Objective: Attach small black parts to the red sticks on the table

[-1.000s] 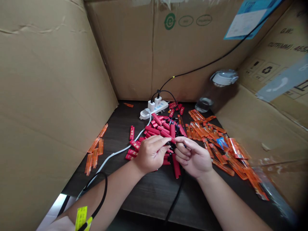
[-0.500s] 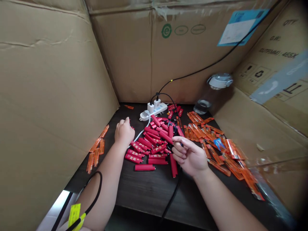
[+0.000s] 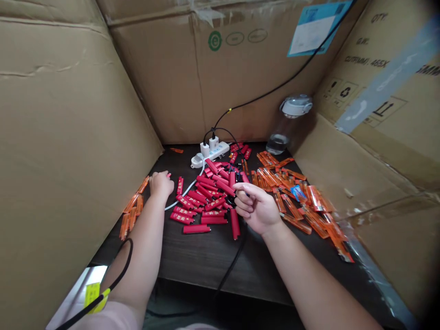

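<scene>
My left hand (image 3: pixel 161 184) is at the left of the dark table, fingers closed, with a small red end, seemingly of a red lighter (image 3: pixel 168 175), showing at the fingertips. Just right of it, a single red lighter with gold print (image 3: pixel 180 185) lies on the table. My right hand (image 3: pixel 257 207) is curled at the right edge of a heap of red lighters (image 3: pixel 207 192). Its fingertips meet the end of one red lighter (image 3: pixel 225 187); whether they grip it is hidden. Translucent orange lighters (image 3: pixel 266 176) lie in a pile to the right.
A smaller group of orange lighters (image 3: pixel 132 215) lies along the left cardboard wall (image 3: pixel 68 137). Behind the heap stands a white power strip (image 3: pixel 218 153) with plugs and cables. A clear bottle (image 3: pixel 279 137) is at the back right. A black cable (image 3: pixel 230 270) crosses the table's front edge.
My left hand has moved left, away from the red heap toward the orange group, uncovering a red lighter. The right hand stays at the heap. The view has shifted slightly.
</scene>
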Motion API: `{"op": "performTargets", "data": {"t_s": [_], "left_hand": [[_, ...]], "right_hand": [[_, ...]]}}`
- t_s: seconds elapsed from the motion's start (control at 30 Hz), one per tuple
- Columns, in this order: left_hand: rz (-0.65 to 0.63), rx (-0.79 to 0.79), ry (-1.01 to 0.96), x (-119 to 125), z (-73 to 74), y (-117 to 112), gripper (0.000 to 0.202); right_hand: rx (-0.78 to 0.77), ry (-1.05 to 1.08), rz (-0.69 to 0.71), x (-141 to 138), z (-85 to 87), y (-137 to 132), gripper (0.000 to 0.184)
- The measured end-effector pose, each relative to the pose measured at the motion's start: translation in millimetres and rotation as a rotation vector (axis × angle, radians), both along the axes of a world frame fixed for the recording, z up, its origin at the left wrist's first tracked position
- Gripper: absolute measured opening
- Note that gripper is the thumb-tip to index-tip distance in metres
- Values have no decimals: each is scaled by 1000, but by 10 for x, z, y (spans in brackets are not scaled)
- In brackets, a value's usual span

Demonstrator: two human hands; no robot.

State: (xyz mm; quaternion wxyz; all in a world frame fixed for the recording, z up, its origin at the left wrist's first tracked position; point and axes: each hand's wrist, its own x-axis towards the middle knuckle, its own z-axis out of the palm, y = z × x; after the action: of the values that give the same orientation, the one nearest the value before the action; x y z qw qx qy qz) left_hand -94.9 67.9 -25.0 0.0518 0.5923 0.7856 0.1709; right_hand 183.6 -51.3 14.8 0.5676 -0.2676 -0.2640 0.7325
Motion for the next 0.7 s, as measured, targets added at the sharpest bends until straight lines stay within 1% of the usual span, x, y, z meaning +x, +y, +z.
{"op": "performTargets", "data": {"t_s": [0.13, 0.23, 0.3, 0.37, 0.4, 0.43, 0.53, 0.6, 0.67, 0.7], "left_hand": [[14, -17, 60, 19, -5, -1, 36], [18, -6, 91, 34, 27, -12, 36], [-6, 93, 108, 73, 73, -44, 38], [-71, 282, 78, 164, 131, -116, 39], [-134, 374, 44, 233, 161, -170, 38], [-228, 443, -2, 317, 189, -237, 35], [-571, 547, -158, 610, 251, -474, 24], [-795, 561, -225, 775, 267, -613, 20], [-984, 516, -238, 869, 262, -694, 18], [-1057, 476, -221, 888, 253, -710, 18]], "right_hand": [[-9, -26, 13, -20, -10, -6, 13], [-25, -45, 18, -22, -15, 1, 13], [-57, -43, 4, -13, -18, 18, 14], [-110, -27, -22, 4, -20, 43, 19], [-138, -20, -40, 14, -22, 56, 22], [-162, -16, -62, 24, -24, 68, 25], [-188, -34, -161, 49, -24, 95, 25], [-189, -57, -240, 57, -22, 111, 25], [-204, -80, -307, 61, -24, 134, 23], [-217, -97, -344, 62, -27, 148, 20]]}}
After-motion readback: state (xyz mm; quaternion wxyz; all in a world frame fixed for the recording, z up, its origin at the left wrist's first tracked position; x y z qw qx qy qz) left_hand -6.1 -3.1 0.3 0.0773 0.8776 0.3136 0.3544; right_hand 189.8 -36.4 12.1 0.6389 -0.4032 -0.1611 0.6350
